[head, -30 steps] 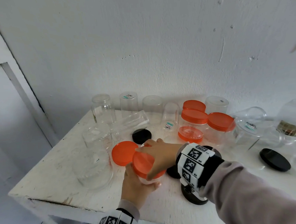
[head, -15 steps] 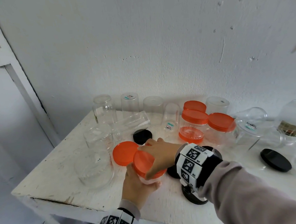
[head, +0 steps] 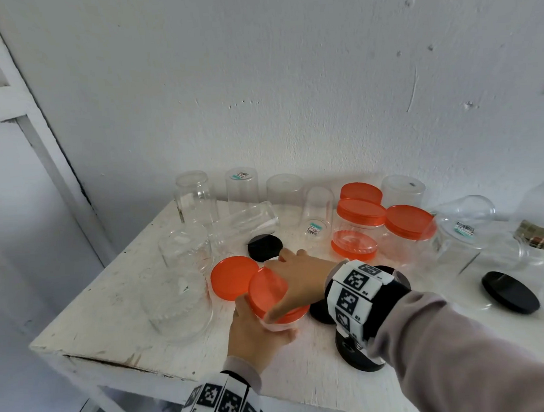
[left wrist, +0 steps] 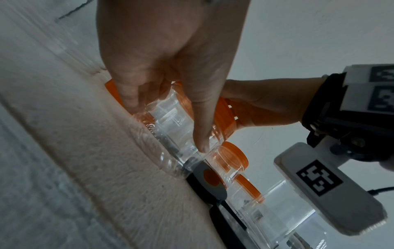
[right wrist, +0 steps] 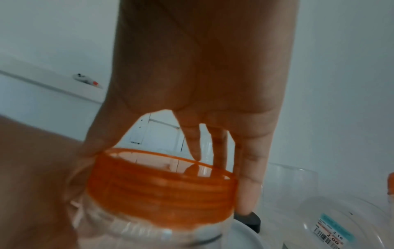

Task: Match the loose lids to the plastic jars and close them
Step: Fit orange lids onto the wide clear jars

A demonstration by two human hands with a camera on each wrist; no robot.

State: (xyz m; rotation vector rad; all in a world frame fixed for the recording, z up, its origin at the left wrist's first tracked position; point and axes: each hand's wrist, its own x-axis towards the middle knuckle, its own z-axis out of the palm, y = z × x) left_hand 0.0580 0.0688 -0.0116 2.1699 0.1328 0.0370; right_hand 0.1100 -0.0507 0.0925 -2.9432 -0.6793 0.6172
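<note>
I am gripping the clear jar (head: 276,325) with my left hand (head: 253,344), fingers (left wrist: 200,121) curling round its wall, low on the table (head: 111,308). My right hand (head: 300,277) is clamping its fingers (right wrist: 247,185) on the orange lid (head: 269,293) atop that jar.

left hand (left wrist: 168,55) around orange-lidded clear jar (left wrist: 170,116)

clear jar (head: 276,325) mostly hidden under both hands, right forearm (head: 483,352) cut off
</note>
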